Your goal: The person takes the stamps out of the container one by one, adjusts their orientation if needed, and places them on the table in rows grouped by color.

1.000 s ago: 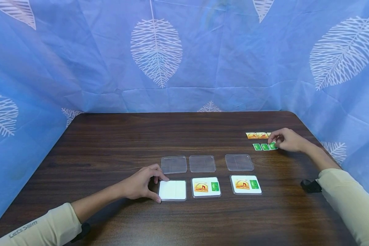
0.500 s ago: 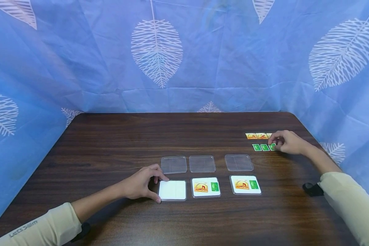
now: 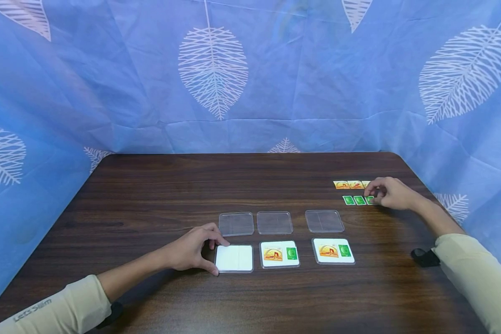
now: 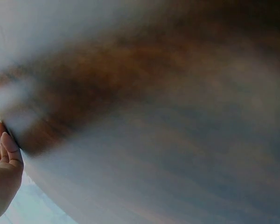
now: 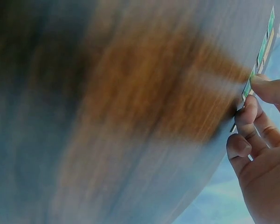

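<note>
Head view: the left hand (image 3: 192, 248) pinched a white case (image 3: 234, 258); the right hand (image 3: 391, 193) touched a green sticker (image 3: 369, 200) on the worktop (image 3: 171, 185), apparently for pickup. Right wrist view: its pinch was unclear; lifting called for a freed edge.

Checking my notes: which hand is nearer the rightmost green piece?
Right: the right hand touches the rightmost green piece; the left hand is well away, at the blank white card.

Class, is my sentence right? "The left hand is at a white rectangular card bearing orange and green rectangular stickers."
Not quite. The left hand is at a white rectangular card, but it is blank, as the head view shows.
</note>
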Motion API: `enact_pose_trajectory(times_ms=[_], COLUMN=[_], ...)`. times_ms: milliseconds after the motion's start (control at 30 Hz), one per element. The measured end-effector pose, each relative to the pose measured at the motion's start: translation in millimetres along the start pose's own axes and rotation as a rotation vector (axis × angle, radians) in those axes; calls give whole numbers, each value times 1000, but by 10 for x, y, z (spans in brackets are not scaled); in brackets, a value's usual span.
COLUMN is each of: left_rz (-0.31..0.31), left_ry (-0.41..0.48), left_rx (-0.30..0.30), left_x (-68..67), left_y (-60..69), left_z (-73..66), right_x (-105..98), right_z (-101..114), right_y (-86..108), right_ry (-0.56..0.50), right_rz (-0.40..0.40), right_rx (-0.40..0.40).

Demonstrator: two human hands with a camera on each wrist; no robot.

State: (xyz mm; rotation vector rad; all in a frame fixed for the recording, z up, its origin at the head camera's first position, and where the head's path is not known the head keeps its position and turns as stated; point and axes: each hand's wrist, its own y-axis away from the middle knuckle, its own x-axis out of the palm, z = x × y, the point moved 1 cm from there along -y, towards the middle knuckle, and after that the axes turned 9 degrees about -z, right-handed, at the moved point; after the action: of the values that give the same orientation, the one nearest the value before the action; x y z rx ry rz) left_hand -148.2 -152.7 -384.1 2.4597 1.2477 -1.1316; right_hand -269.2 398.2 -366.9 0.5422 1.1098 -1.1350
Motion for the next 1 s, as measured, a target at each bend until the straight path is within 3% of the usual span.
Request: enact_pose_trajectory(times_ms=[633,1000], left_rz=[9,27], left_ry=[-11,-56], left_rx=[-16,-20], left_x=[0,-6], left_y=[-9,-8], left_z=[5,-14], right_x=[-25,-74], right_z=[9,111], right_y=[29,48], right_ry=[-79,-55], right_rz=[-12,-65], right_rx=[4,-31])
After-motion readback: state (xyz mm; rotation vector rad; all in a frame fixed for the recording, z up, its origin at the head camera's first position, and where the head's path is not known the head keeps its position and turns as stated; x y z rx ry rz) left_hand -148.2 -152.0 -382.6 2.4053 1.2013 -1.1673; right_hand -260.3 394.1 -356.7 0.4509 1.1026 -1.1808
